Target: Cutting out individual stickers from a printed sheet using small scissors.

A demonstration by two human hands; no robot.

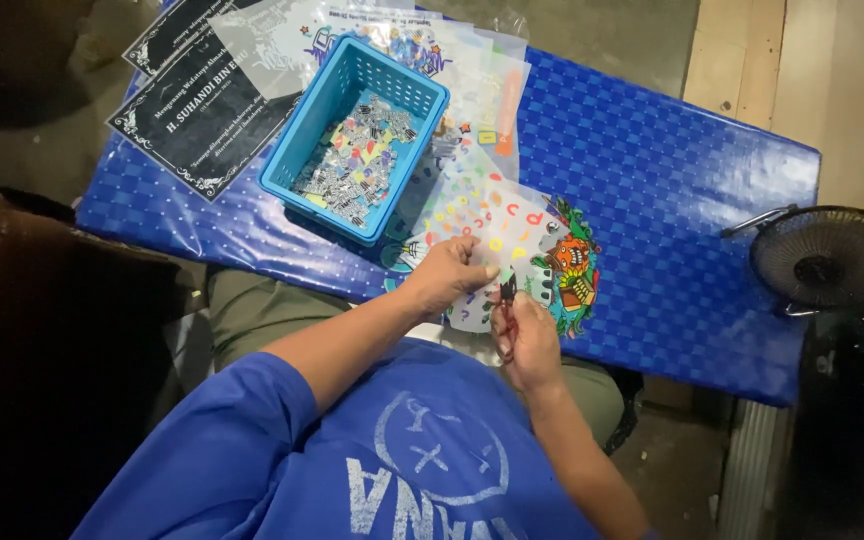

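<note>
right now your left hand (pixel 449 272) pinches one clear sticker sheet (pixel 482 215) at its near edge, fingers closed on it, the sheet printed with many small coloured letters and shapes, too many and too small to count. your right hand (pixel 527 342) is wrapped shut around one small pair of scissors (pixel 507 295) with red handles, the dark blades pointing up and touching the sheet's lower edge just beside your left thumb. both hands sit at the near edge of the desk (pixel 652 200), which is covered in a blue checked cloth.

under that sheet lies one larger sticker (pixel 574 270) of a colourful cartoon figure in orange and green, partly covered. further up the desk you have one blue plastic basket (pixel 297 155), tilted a little across the corner, filled with a heap of small cut-out pieces; their number cannot be told. behind and beside the basket a fan of several more clear printed sheets (pixel 472 70) overlaps, at least four edges showing. at the far left corner two black cards (pixel 192 110) with white ornamental print lie overlapping. off the desk's right end stands one small black fan (pixel 830 257). you wear a blue shirt (pixel 352 450).
</note>
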